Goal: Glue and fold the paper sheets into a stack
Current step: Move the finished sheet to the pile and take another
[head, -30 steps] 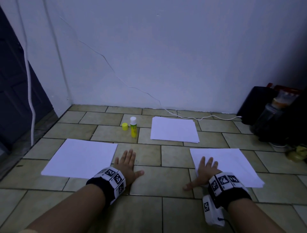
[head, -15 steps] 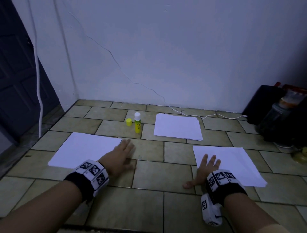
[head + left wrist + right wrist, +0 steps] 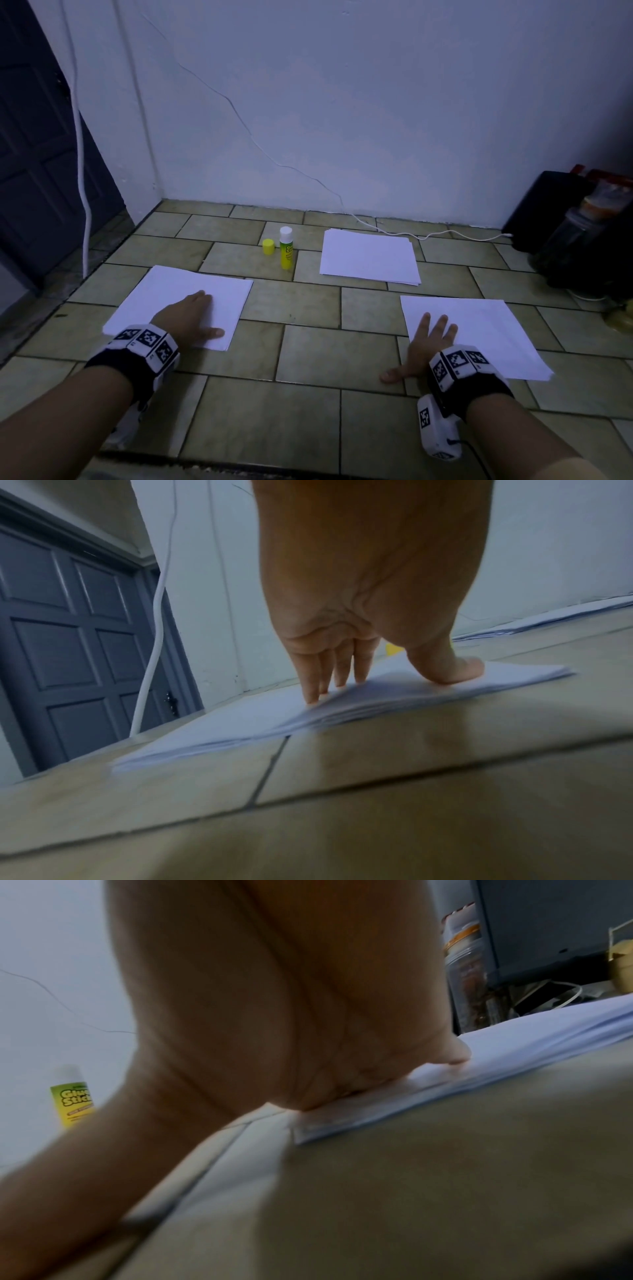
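Three piles of white paper lie on the tiled floor: a left pile (image 3: 185, 303), a right pile (image 3: 479, 329) and a far pile (image 3: 370, 257). My left hand (image 3: 191, 317) rests flat on the left pile (image 3: 342, 707), its fingertips (image 3: 313, 693) and thumb pressing the top sheet. My right hand (image 3: 424, 346) lies flat with spread fingers over the near left corner of the right pile (image 3: 479, 1066), thumb on the tile. A yellow-green glue stick (image 3: 286, 248) stands uncapped at the back, its yellow cap (image 3: 269, 246) beside it. The glue stick (image 3: 73, 1102) also shows in the right wrist view.
A white wall closes the back. A dark door (image 3: 37, 164) and a hanging white cable (image 3: 82, 144) are at the left. A white cord (image 3: 428, 234) runs along the floor to dark bags and a jar (image 3: 575, 233) at the right.
My left hand slid forward and left from the bare tile onto the left paper pile. The right hand has stayed on the right pile's corner. The head view shifted slightly.
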### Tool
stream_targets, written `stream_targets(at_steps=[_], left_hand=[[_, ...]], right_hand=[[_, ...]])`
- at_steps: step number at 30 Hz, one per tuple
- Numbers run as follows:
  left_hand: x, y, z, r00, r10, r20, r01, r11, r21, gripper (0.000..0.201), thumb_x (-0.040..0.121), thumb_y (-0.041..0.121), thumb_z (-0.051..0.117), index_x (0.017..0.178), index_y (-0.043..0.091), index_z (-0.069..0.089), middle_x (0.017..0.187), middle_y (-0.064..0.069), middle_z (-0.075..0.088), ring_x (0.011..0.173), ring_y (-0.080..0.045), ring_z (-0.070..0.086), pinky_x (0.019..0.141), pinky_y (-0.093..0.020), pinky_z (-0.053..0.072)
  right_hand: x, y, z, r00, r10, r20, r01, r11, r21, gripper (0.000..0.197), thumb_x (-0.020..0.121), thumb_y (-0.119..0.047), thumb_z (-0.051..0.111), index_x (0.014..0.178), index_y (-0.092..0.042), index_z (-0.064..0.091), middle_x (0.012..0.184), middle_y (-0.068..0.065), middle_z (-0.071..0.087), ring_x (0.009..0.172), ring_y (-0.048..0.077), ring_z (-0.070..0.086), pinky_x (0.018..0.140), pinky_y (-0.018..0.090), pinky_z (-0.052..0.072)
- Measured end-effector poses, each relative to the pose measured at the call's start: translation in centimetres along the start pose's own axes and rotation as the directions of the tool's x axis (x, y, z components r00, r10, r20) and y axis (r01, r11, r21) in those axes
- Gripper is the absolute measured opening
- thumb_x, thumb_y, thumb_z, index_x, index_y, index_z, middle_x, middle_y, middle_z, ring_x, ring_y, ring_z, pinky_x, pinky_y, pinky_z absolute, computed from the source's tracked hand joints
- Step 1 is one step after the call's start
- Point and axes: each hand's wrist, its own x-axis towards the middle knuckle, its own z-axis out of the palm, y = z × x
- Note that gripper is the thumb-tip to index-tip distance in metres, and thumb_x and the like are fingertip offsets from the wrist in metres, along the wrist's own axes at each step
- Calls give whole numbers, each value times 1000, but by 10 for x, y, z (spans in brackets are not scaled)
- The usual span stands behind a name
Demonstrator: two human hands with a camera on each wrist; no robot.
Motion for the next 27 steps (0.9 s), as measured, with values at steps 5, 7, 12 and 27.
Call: stream_targets(at_steps=[5, 7, 12, 27], left_hand=[[5, -11, 1, 999, -9, -37, 8, 1000, -27, 65, 96, 46, 51, 150, 19, 27, 157, -1, 26, 140, -18, 32, 111, -30, 28], [7, -16, 1, 994, -8, -113, 5, 1000, -24, 49, 98, 36, 50, 144, 22, 40, 147, -1, 44, 130, -19, 45, 106, -30, 36], [1, -6, -13, 953, -39, -300, 58, 997, 53, 35, 99, 19, 41, 131, 21, 55, 117, -7, 65, 103, -24, 62, 84, -32, 46], [-26, 181, 11, 899, 437, -21, -434, 897, 85, 35, 102, 29, 39, 129, 9, 48, 131, -10, 52, 120, -26, 50, 96, -36, 41]], right_hand=[[0, 1, 0, 1000, 4, -5, -4, 1000, -9, 164, 41, -78, 74, 140, -5, -35, 150, 25, -31, 141, 46, -20, 115, 60, 10], [0, 0, 0, 1000, 2, -8, -2, 1000, -8, 164, 42, -78, 74, 140, -5, -35, 150, 25, -31, 141, 46, -21, 115, 60, 10], [-1, 0, 1, 1000, -4, -20, 4, 1000, -4, 163, 42, -76, 75, 140, -5, -34, 150, 24, -31, 141, 45, -21, 115, 60, 9], [-24, 2, -15, 999, -50, -11, 50, 997, 52, 153, 55, -67, 78, 143, -4, -30, 152, 27, -24, 142, 43, -18, 118, 53, 3]])
